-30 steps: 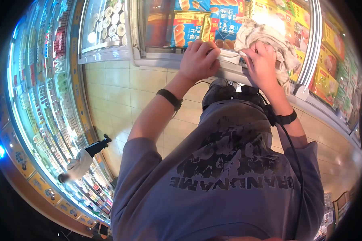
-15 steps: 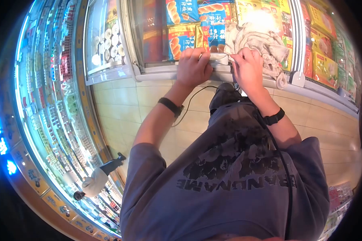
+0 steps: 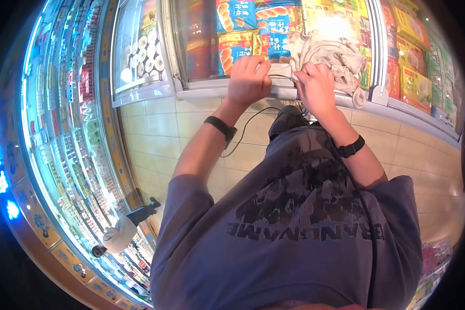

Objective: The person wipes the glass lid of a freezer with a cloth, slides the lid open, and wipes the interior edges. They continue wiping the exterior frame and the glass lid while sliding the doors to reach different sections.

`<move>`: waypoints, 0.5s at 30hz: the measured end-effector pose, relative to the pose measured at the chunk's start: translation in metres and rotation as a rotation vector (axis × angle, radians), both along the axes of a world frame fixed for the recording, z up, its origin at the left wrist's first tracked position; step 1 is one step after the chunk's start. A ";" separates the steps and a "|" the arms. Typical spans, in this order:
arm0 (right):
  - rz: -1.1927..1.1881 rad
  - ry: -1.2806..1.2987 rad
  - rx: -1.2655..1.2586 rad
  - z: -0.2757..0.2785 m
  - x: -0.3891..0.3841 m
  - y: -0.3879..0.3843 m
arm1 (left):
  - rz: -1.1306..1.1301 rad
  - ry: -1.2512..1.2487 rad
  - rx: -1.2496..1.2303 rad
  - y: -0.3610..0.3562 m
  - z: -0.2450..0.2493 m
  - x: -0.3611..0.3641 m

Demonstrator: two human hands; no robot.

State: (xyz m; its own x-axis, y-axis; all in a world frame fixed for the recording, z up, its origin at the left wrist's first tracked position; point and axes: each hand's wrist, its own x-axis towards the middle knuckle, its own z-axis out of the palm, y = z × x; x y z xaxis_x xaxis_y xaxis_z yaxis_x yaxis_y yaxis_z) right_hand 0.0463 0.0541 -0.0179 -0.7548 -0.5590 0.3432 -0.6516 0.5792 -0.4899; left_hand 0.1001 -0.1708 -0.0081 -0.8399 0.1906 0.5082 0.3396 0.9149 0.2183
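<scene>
My left hand (image 3: 249, 80) is closed, its fingers curled over the front rim of a chest freezer (image 3: 281, 94) at the left end of a white strip (image 3: 280, 71) like a price-label holder. Right of it, my right hand (image 3: 316, 85) is bent in a pinch at the strip's other end; what lies between its fingertips is too small to make out. A crumpled beige cloth (image 3: 330, 54) lies just beyond and beside my right hand, over the freezer's edge. Blue and gold food packets (image 3: 235, 18) lie inside the freezer beyond my hands.
Another freezer section with round white-ended packages (image 3: 149, 63) stands at the left, and yellow bags (image 3: 414, 57) lie in the right section. Lit shelves (image 3: 62, 129) run along the far left, with a person (image 3: 120, 235) beside them. A cable (image 3: 245, 129) hangs near my legs.
My left hand's fingers have curled in slightly, and my right fingers have drawn closer together at the strip's end. The view has shifted a little. The cloth stays in place.
</scene>
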 end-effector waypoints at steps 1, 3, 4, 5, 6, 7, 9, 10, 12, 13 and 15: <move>0.014 -0.025 -0.012 0.000 -0.001 0.001 | -0.004 0.025 -0.004 -0.001 -0.002 0.000; 0.036 -0.050 -0.027 0.000 -0.001 0.004 | -0.001 0.034 -0.023 -0.004 -0.006 -0.001; 0.081 -0.042 -0.047 0.001 -0.001 0.008 | -0.007 0.037 -0.037 -0.005 -0.008 0.000; 0.126 -0.033 -0.066 0.003 -0.001 0.011 | 0.000 0.036 -0.035 -0.007 -0.010 0.002; 0.149 -0.003 -0.040 0.004 0.000 0.012 | 0.002 0.023 -0.047 -0.007 -0.009 0.002; 0.158 -0.004 -0.032 0.005 0.001 0.013 | 0.006 0.008 -0.056 -0.006 -0.009 0.003; 0.176 -0.004 -0.026 0.008 0.001 0.013 | -0.002 0.018 -0.016 -0.005 -0.008 0.004; 0.186 -0.002 -0.020 0.008 0.002 0.013 | -0.021 0.030 0.014 -0.006 -0.008 0.003; 0.187 0.029 -0.002 0.007 0.005 0.010 | -0.014 0.044 0.006 -0.006 -0.007 0.004; 0.198 0.030 0.003 0.006 0.006 0.008 | -0.016 0.052 -0.005 -0.005 -0.008 0.005; 0.202 0.086 0.048 0.006 0.011 0.002 | -0.002 0.052 -0.016 -0.006 -0.009 0.006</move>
